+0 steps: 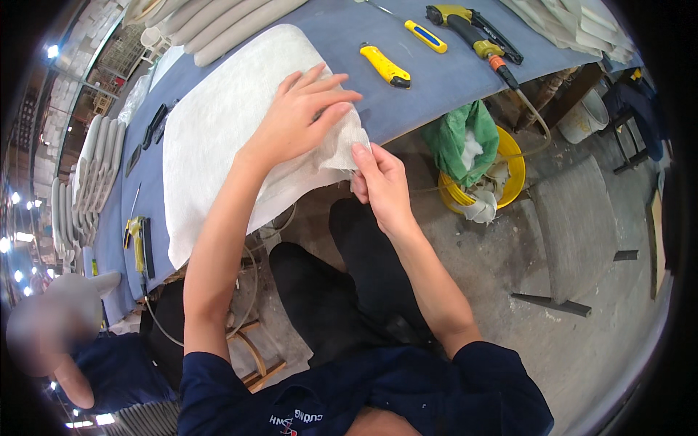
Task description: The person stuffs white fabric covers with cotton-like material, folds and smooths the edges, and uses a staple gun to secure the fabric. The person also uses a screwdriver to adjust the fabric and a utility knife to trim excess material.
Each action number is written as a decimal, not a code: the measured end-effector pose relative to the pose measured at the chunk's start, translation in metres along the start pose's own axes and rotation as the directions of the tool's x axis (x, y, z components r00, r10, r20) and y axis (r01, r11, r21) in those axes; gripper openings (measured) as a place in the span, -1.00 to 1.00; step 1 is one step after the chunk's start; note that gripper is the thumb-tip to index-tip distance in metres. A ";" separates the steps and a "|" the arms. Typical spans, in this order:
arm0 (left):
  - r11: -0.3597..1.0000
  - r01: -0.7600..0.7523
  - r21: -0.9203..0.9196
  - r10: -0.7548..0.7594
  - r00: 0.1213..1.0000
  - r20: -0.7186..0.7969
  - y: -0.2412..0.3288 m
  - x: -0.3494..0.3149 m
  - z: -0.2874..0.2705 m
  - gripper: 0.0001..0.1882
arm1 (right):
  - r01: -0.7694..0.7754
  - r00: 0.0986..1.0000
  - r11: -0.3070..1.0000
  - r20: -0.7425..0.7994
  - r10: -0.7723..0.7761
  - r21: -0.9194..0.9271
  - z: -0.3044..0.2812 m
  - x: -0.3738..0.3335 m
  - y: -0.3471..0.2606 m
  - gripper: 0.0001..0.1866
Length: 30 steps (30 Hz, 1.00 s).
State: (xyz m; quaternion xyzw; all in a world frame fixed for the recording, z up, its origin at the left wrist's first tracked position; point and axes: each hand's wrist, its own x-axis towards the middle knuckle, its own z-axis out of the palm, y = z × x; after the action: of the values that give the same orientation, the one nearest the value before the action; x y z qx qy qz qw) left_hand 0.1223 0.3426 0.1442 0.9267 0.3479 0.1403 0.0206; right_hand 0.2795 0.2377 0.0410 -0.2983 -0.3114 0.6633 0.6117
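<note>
Hands at work on a white fibrous cloth (218,123) draped over the near edge of a blue-grey surface (436,80). Left hand (302,116) laid flat on top of the cloth near its right end, fingers spread and pressing down, holding nothing. Right hand (379,185) just below and beside it, at the surface edge, thumb and fingers pinched on the cloth's hanging corner. Both hands nearly touching, with the cloth folded between them.

Cloth spread wide across the surface, its lower margin hanging off the near edge above the person's dark trousers.

Further back on the surface, well apart from the hands: a yellow utility knife (385,67), a smaller yellow-and-blue knife (426,36), and a yellow and black pneumatic tool (469,30) with an orange fitting and a hose running down off the edge. Pale grey moulded pieces (225,25) stacked at the far left of the surface, more of them (91,174) standing on edge along the left side. Another yellow tool (134,243) lying near the left end.

On the concrete floor to the right, a yellow bucket (513,174) stuffed with green cloth (465,138) and white scraps. Second person (87,349) in a dark blue shirt at lower left.
</note>
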 end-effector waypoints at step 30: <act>0.965 0.109 0.240 -0.135 0.986 0.098 0.031 0.003 0.015 -0.53 | 0.115 0.993 0.980 0.060 -0.107 -0.164 -0.055 0.030 0.076 -0.49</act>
State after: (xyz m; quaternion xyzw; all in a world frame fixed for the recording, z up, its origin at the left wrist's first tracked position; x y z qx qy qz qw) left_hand 0.1489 0.3221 0.1349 0.9060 0.4167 0.0440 -0.0605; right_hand 0.2730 0.2664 -0.0531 -0.3137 -0.3974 0.6071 0.6124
